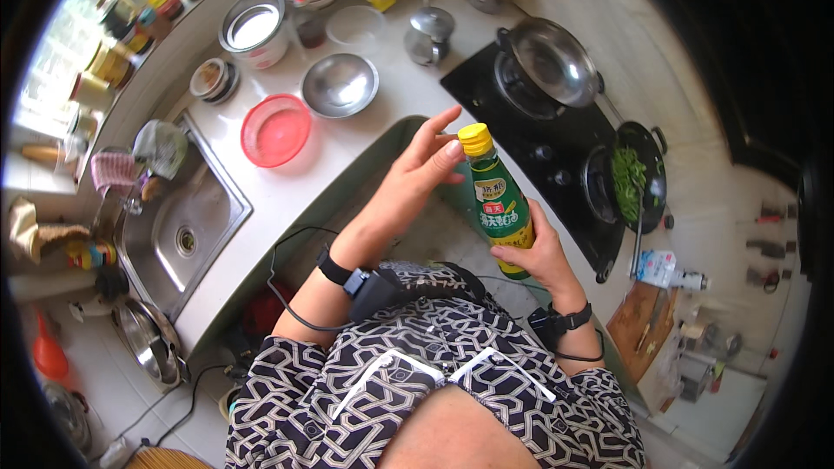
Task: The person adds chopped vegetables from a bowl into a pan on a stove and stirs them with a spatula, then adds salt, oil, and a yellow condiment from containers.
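A green glass sauce bottle [500,208] with a yellow cap [475,139] stands nearly upright in front of me, its top tilted a little to the left. My right hand [539,249] is wrapped around the bottle's lower part. Up at the cap's left side is my left hand [427,155], its fingers spread and its thumb beside the bottle's neck; whether the thumb touches the cap I cannot tell. The cap sits on the bottle. Right of the bottle, a black wok [655,176] on the gas hob holds chopped green vegetables [627,182] and a metal spatula [638,241].
A covered pan [554,62] rests on the hob's [515,127] far burner. Left of it are a metal pot [430,32], a steel bowl [340,86] and a red plastic bowl [276,131]. The sink [202,228] lies at left, a wooden cutting board [629,326] with a knife at right.
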Demonstrator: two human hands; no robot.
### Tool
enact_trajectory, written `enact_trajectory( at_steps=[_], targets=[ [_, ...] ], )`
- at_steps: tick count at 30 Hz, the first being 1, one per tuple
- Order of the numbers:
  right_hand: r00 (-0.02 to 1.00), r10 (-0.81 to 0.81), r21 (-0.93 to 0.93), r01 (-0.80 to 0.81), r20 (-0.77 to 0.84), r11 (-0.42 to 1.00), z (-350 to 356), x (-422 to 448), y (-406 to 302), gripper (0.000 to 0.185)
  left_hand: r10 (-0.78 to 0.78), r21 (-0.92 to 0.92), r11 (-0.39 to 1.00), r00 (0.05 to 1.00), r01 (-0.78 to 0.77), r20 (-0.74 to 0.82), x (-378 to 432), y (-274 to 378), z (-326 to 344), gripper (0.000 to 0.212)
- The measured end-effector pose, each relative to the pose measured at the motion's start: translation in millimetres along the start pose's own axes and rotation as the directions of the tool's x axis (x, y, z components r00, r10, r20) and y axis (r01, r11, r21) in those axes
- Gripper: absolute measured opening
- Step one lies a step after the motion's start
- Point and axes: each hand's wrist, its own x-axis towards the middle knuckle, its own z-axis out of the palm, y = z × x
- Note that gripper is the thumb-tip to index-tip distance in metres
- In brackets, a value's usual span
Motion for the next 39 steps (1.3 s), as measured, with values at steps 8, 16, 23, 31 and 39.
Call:
enact_trajectory(
  at_steps=[8,16,23,31,39],
  targets=[
    [0.983,-0.012,-0.171,-0.019,-0.181,0.985,-72.2,-70.0,30.2,0.073,-0.143,0.064,0.989,0.977,0.135,0.157,34.8,-47.4,63.1,0.042],
    [0.931,-0.205,-0.710,-0.075,-0.301,0.700,-150.1,-133.2,17.3,0.075,-0.411,0.149,0.911,0.872,0.384,0.266,56.7,-74.9,123.5,0.058],
    [0.860,-0.195,-0.872,-0.423,-0.472,0.246,-256.2,-157.3,44.9,0.073,-0.491,0.147,0.870,0.854,0.470,0.174,40.4,-113.7,114.6,0.058],
    [0.884,-0.243,-0.904,-0.425,-0.400,-0.057,-330.6,-137.4,68.0,0.066,-0.525,0.109,0.848,0.850,0.519,0.037,10.6,-122.2,87.5,0.056],
    [0.897,-0.209,-0.880,-0.429,-0.389,-0.204,-353.8,-106.7,71.7,0.055,-0.492,0.044,0.867,0.867,0.496,-0.077,-7.4,-115.5,70.7,0.053]
  ],
)
